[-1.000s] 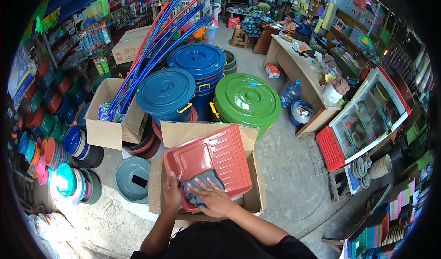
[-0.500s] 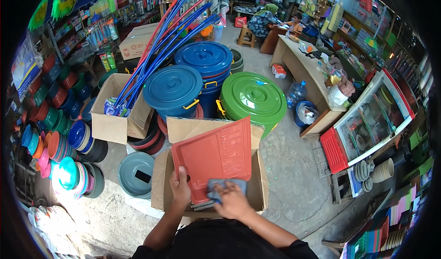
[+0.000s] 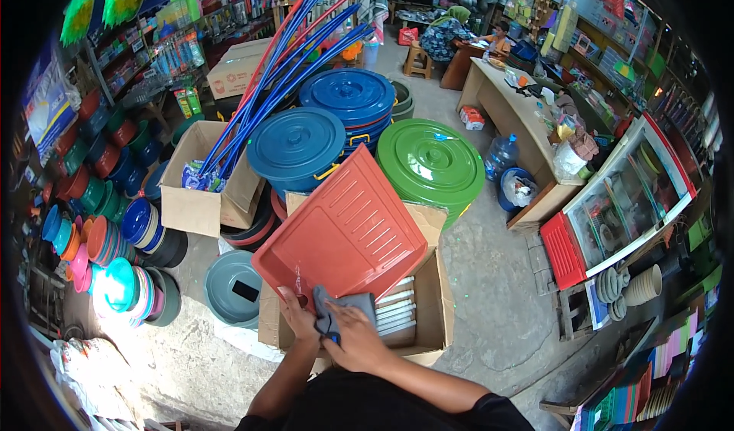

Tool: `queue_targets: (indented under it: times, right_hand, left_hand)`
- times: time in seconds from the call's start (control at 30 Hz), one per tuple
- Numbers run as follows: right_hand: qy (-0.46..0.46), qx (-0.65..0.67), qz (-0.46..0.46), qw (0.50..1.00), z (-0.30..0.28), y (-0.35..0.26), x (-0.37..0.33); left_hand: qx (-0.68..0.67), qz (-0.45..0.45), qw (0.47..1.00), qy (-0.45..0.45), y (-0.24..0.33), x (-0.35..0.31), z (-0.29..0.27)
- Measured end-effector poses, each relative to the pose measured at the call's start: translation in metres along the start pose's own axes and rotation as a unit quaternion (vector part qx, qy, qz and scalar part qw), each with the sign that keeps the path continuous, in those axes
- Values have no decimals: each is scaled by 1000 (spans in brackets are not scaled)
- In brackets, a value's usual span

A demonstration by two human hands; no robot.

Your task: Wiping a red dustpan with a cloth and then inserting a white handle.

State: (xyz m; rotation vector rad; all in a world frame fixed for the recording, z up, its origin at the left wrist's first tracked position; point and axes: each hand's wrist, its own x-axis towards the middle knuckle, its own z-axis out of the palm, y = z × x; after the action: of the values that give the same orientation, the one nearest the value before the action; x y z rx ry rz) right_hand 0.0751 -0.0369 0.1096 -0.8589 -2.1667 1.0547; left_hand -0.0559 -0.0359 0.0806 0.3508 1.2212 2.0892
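A reddish-orange plastic tray (image 3: 344, 228) with raised ribs is tilted over an open cardboard box (image 3: 437, 309). At the tray's lower left corner, near a small round hole, my left hand (image 3: 300, 322) grips the edge. My right hand (image 3: 358, 343) is closed on a grey cloth (image 3: 356, 302), pressing it to the tray's lower edge right beside my left hand. Inside the box, several pale-edged flat pieces (image 3: 396, 312) show below the tray; their kind cannot be made out. My right fingertips are partly hidden in the cloth.
Left of the box sits a grey basin (image 3: 229, 274) with a dark flat object in it. Beyond stand large lidded tubs, blue (image 3: 297, 144) and green (image 3: 432, 160), and a carton (image 3: 191, 209) of blue and red poles. A glass display case (image 3: 623, 202) leans at right.
The tray has turned clockwise, its top corner swinging left and its right side lowering. My right hand and the cloth have slid left to my left hand, uncovering more of the box's contents.
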Motion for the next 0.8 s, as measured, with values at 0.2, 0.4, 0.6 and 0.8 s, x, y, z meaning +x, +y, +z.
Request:
queue_targets:
  times: [0.2, 0.4, 0.6, 0.8]
  right_hand:
    - [-157, -337, -68, 926, -72, 21, -6]
    - [42, -404, 39, 913, -116, 59, -6]
    - [-10, -212, -31, 977, -26, 26, -21]
    - [67, 94, 16, 993, 16, 9, -12]
  left_hand:
    - [-62, 77, 993, -60, -4, -3, 4]
    - [-50, 124, 984, -118, 19, -5, 9]
    - [35, 167, 978, -124, -18, -4, 6]
    - [206, 150, 964, -75, -25, -1, 4]
